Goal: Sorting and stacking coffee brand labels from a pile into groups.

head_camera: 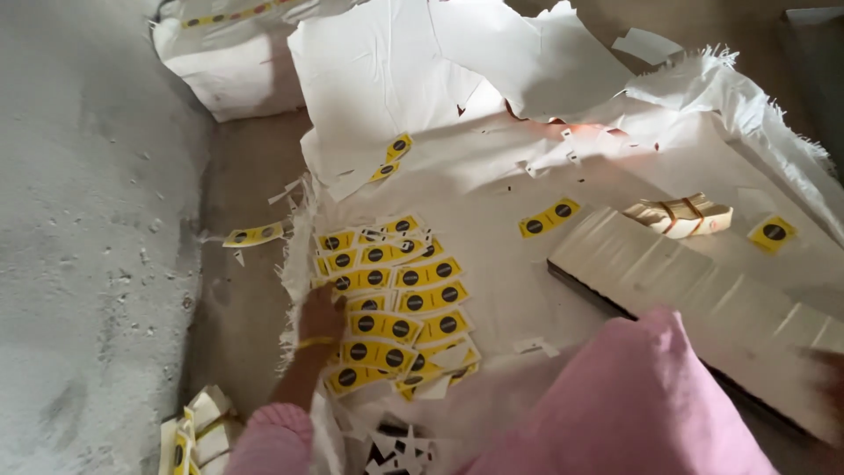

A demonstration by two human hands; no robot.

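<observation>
Our left hand (321,312), fingers laid flat and grasping nothing, presses the nine-o'clock edge of the spread yellow labels (396,303) on the white cloth (492,185), while our right hand lies out of view at four o'clock.

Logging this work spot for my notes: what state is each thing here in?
Left hand: flat on the yellow labels
Yellow labels: spread in overlapping rows on white cloth
Bundle: banded, lying on cloth
Paper sheets: torn
Long stack: lying flat
Right hand: hidden behind pink sleeve
</observation>
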